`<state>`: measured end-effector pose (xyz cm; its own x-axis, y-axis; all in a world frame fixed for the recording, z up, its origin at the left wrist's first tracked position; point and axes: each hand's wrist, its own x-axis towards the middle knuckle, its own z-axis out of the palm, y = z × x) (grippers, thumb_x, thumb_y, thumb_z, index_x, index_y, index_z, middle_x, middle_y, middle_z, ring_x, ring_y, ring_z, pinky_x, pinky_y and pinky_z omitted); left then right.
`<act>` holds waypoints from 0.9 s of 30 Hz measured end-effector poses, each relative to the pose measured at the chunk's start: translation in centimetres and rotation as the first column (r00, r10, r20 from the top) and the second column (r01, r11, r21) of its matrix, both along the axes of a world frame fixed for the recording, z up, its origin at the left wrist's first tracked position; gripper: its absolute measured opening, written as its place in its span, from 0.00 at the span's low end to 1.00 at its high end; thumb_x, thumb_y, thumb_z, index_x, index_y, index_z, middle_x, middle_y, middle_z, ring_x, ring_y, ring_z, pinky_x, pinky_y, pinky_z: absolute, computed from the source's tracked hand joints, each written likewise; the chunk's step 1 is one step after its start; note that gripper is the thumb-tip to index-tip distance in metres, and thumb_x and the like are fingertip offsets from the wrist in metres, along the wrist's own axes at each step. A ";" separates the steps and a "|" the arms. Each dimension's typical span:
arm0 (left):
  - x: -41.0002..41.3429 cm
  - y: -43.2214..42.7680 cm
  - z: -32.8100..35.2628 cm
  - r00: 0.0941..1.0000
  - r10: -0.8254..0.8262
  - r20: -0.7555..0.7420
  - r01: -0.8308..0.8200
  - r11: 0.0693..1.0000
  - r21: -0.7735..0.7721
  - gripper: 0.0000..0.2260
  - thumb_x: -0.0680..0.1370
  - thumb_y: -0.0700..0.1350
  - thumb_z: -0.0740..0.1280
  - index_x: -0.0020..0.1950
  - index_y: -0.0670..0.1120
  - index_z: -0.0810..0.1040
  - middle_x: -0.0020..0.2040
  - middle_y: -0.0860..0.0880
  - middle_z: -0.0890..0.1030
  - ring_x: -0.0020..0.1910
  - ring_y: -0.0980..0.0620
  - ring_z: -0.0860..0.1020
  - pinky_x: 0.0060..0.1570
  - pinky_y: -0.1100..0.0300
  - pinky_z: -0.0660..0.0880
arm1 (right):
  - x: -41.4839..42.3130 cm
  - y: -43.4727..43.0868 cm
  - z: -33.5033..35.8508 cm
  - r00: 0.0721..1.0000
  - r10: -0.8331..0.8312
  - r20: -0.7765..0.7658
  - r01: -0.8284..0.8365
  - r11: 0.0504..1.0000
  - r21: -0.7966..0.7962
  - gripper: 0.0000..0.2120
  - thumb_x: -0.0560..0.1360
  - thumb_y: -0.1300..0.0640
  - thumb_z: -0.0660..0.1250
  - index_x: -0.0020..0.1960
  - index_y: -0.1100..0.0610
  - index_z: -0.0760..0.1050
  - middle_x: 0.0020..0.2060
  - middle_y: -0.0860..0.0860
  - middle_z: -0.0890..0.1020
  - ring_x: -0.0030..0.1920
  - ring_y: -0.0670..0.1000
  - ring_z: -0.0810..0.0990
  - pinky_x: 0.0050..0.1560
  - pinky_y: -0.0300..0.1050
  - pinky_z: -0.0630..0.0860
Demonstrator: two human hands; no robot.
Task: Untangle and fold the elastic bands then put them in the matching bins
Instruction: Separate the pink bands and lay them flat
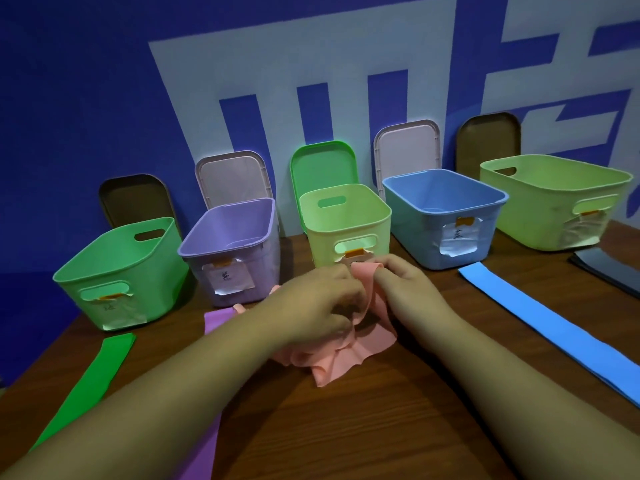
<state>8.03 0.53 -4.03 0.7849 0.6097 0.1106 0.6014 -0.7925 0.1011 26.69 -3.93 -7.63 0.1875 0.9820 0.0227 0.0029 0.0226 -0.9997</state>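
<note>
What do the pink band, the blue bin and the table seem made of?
The pink band: soft matte elastic fabric or latex, it folds limply. The blue bin: smooth moulded plastic, slight sheen. The table: wood or wood-look laminate, grain visible.

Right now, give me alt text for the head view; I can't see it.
The left hand and right hand grip a crumpled pink band on the wooden table, before a row of five open bins. A green band, purple band and blue band lie flat nearby.
</note>
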 end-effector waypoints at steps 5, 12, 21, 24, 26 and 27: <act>0.8 0.6 -1.2 0.999 -0.041 0.023 0.038 0.994 0.104 0.05 0.81 0.55 0.68 0.55 0.60 0.81 0.56 0.61 0.71 0.57 0.58 0.71 0.53 0.51 0.77 | 0.8 0.3 -0.2 0.999 -0.054 0.001 0.054 0.997 -0.048 0.11 0.80 0.56 0.64 0.51 0.49 0.86 0.46 0.55 0.88 0.53 0.58 0.86 0.54 0.59 0.84; 0.1 0.9 2.7 0.954 0.087 0.287 -0.081 0.996 -0.031 0.04 0.80 0.46 0.73 0.54 0.53 0.83 0.51 0.58 0.84 0.51 0.60 0.82 0.54 0.53 0.82 | 1.6 0.3 0.0 0.992 -0.054 0.112 0.058 0.998 -0.033 0.09 0.83 0.53 0.63 0.53 0.50 0.83 0.48 0.53 0.86 0.52 0.53 0.85 0.45 0.48 0.80; -0.4 0.1 12.5 0.797 0.080 0.599 -0.113 0.993 0.017 0.06 0.80 0.42 0.75 0.55 0.51 0.86 0.47 0.59 0.86 0.48 0.62 0.83 0.46 0.71 0.77 | 0.8 -0.5 0.5 0.992 0.095 0.088 -0.099 0.994 0.037 0.10 0.85 0.48 0.64 0.57 0.41 0.84 0.56 0.43 0.85 0.59 0.47 0.83 0.56 0.47 0.80; -0.2 -0.2 14.7 0.727 0.113 0.677 -0.126 0.992 -0.029 0.06 0.80 0.41 0.75 0.55 0.51 0.87 0.45 0.58 0.87 0.45 0.63 0.83 0.44 0.72 0.77 | 0.3 -1.1 0.6 0.989 0.143 -0.048 -0.142 0.990 0.019 0.11 0.82 0.39 0.66 0.58 0.36 0.85 0.60 0.44 0.85 0.64 0.50 0.82 0.71 0.57 0.76; -0.1 -0.4 15.8 0.693 0.124 0.710 -0.132 0.990 -0.044 0.05 0.80 0.41 0.75 0.54 0.49 0.88 0.45 0.56 0.87 0.45 0.62 0.84 0.45 0.68 0.80 | 0.2 -1.3 0.6 0.980 0.153 -0.131 -0.155 0.988 -0.002 0.23 0.78 0.33 0.67 0.68 0.42 0.82 0.66 0.52 0.83 0.67 0.60 0.80 0.73 0.67 0.73; 0.0 -0.5 16.4 0.683 0.129 0.719 -0.136 0.990 -0.048 0.05 0.80 0.42 0.76 0.54 0.50 0.88 0.45 0.55 0.88 0.46 0.60 0.85 0.46 0.65 0.82 | 0.2 -1.3 0.6 0.979 0.163 -0.123 -0.164 0.986 0.000 0.27 0.80 0.34 0.66 0.72 0.49 0.79 0.67 0.59 0.81 0.68 0.67 0.78 0.72 0.70 0.73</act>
